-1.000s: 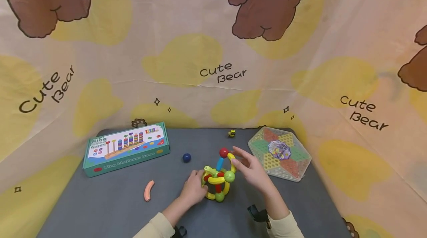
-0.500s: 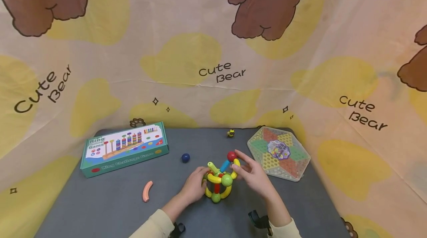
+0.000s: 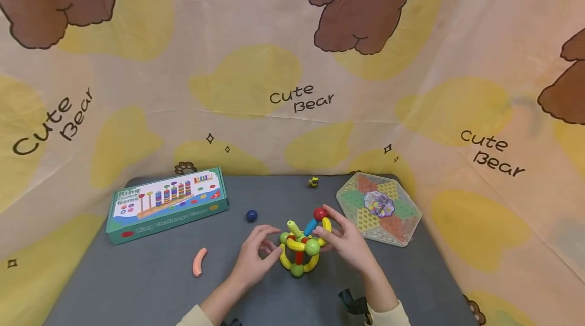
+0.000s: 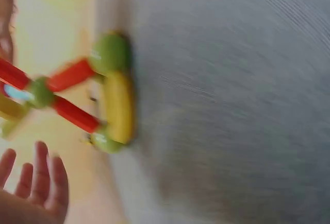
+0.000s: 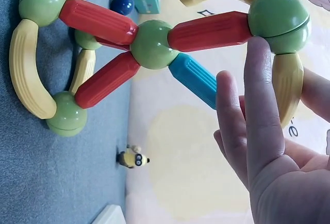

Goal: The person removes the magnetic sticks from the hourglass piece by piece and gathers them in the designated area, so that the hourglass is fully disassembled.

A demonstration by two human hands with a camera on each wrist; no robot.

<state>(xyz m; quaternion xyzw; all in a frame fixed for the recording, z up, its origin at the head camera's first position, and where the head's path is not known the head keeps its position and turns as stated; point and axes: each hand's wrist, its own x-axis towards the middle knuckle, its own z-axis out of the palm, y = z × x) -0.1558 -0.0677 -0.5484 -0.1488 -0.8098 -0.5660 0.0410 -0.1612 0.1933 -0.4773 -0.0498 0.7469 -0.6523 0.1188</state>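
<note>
In the head view a ball-and-stick building toy [image 3: 296, 246] stands on the grey table, with green balls, red straight sticks and yellow curved sticks. On its upper right, a blue stick [image 3: 311, 227] and a yellow curved stick [image 3: 326, 229] meet at a red ball [image 3: 320, 214]. My right hand [image 3: 348, 247] pinches this corner, its index finger by the red ball and its thumb at the yellow curve. The left hand [image 3: 253, 257] is apart from the toy's left side, fingers loosely bent with nothing in them. The left wrist view is blurred; fingers [image 4: 41, 180] spread below the toy's sticks.
A pink curved stick [image 3: 199, 262] and a dark blue ball [image 3: 252, 216] lie to the left. Behind them stands a green Ring Challenge Game box [image 3: 167, 205]. A small yellow-and-black figure [image 3: 313, 182] is at the back, and a hexagonal board [image 3: 379, 208] lies at the right.
My left hand has let go of the toy and drawn back to the left. The red ball corner has tilted to the right with my right hand on it.
</note>
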